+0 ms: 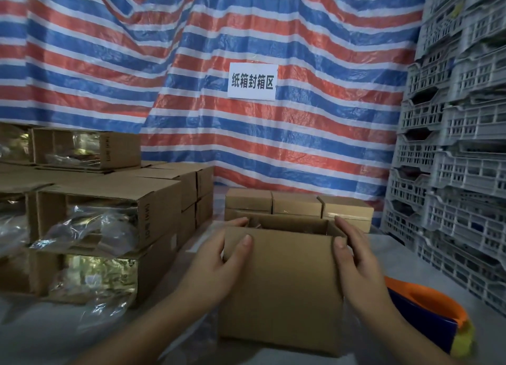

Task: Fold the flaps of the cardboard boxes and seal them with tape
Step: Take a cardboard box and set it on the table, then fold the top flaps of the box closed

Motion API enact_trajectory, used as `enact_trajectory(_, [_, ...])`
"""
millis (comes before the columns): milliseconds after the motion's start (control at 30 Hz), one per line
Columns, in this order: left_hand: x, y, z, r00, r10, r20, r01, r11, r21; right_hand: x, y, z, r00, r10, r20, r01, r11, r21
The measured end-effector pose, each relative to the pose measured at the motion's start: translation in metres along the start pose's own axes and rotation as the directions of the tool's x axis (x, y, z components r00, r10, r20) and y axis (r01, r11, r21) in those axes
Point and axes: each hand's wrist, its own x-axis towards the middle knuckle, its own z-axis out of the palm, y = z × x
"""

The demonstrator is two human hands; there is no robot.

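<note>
Both hands, left hand point(216, 258) and right hand point(356, 258), are gripping the open cardboard box point(282, 288) by its sides, thumbs in front, probably steadying it for flap folding.

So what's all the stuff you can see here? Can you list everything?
Open box: one, brown, in the middle on the table, top open.
Closed boxes: three in a row, brown, behind the open box.
Stacked boxes: several, brown, at the left, open ends showing shiny plastic bags.
Tape dispenser: one, orange and blue, at the right on the table.
Crates: many, grey, stacked at the right.
Tarp: one, red, blue and white stripes, hanging behind.
Sign: one, white with black writing, on the tarp.
Table: one, whitish cover, under everything.
Left hand: holds the open box's left side.
Right hand: holds its right side.
</note>
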Motion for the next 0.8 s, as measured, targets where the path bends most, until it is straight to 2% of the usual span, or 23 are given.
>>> enact_trajectory(167, [-0.003, -0.011, 0.001, 0.998, -0.043, 0.039, 0.045, 0.996, -0.071, -0.012, 0.005, 0.002, 1.0, -0.003, 0.015, 0.002, 1.0, 0.008])
enact_trajectory(300, [-0.008, -0.015, 0.002, 0.995, -0.029, 0.098, 0.039, 0.994, -0.104, -0.02, 0.003, 0.001, 0.988, -0.027, 0.154, 0.023, 0.999, 0.025])
enact_trajectory(433, [-0.011, -0.015, 0.0, 0.998, -0.028, 0.061, 0.034, 0.995, -0.093, -0.024, 0.0, 0.003, 0.969, 0.009, 0.246, -0.035, 0.994, 0.1])
enact_trajectory(633, [-0.011, -0.01, 0.0, 0.998, 0.018, 0.063, -0.013, 0.996, -0.086, -0.022, -0.008, -0.003, 0.965, -0.026, 0.262, 0.01, 0.998, 0.06])
enact_trajectory(800, [-0.012, -0.007, -0.004, 0.999, 0.036, 0.017, -0.036, 0.999, -0.008, -0.019, -0.003, -0.005, 0.963, 0.029, 0.27, -0.038, 0.999, 0.028])
